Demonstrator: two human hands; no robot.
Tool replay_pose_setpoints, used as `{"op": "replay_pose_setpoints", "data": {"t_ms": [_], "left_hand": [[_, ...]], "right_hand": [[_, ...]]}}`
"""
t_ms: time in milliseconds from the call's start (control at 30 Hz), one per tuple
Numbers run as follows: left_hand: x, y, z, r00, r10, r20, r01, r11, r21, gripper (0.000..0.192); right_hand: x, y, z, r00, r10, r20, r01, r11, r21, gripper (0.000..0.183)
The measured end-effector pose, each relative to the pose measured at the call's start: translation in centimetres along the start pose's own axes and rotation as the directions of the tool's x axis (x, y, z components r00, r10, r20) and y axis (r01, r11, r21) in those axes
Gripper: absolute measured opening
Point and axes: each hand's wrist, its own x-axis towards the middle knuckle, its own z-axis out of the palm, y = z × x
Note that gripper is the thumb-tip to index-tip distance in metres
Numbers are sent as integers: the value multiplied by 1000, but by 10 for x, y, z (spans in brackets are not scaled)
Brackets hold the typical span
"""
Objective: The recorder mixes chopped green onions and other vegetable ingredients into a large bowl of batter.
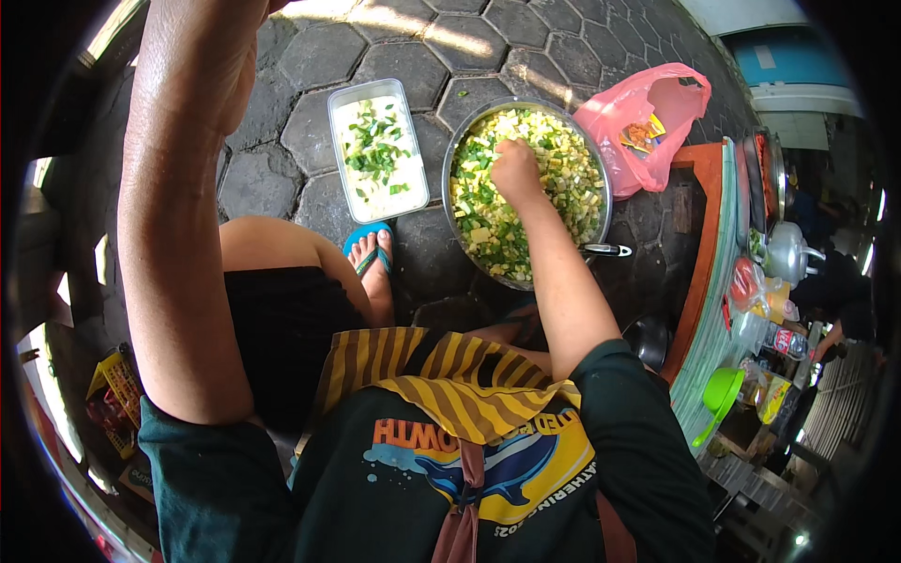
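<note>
A wide round metal pan (450, 232) on the floor is heaped with a chopped mix (493, 239) of pale yellow cubes and green pieces. My right hand (516, 172) has its curled fingers down in this mix, which hides the fingertips. My left arm reaches up at the left, and its hand (239, 91) runs past the top edge, with the fingers out of view. Left of the pan, a rectangular clear plastic container (424, 188) holds a white substance topped with cut green leaves. A black-and-silver handle (609, 250) juts out at the pan's lower right.
A pink plastic bag (605, 141) with a packet (642, 134) inside stands against the pan's right side. Farther right, an orange-edged table (693, 331) bears a kettle (788, 253), a bottle and a green dipper (721, 394). My sandalled foot (373, 253) rests near the container.
</note>
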Motion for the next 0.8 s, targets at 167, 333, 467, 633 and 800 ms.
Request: {"op": "replay_pose_setpoints", "data": {"t_ms": [167,333,467,633,800], "left_hand": [[2,-6,1,1000,-15,-13,14,1000,-14,29],[3,-2,2,1000,-3,-1,3,1000,27,31],[0,-5,-4,1000,-3,-30,5,999,45,32],[2,-4,2,1000,13,-3,-13,1000,28,32],[1,-4,6,1000,3,-6,-3,999,33,31]], "right_hand": [[-2,-24,10,995,-97,27,99,992,-80,19],[7,20,8,995,-11,-97,27,987,160,19],[6,29,-44,807,474,353,-470,152,870,18],[-4,57,-59,788,357,502,-372,-372,850,21],[-3,-25,-64,884,126,450,-412,-244,878,20]]}}
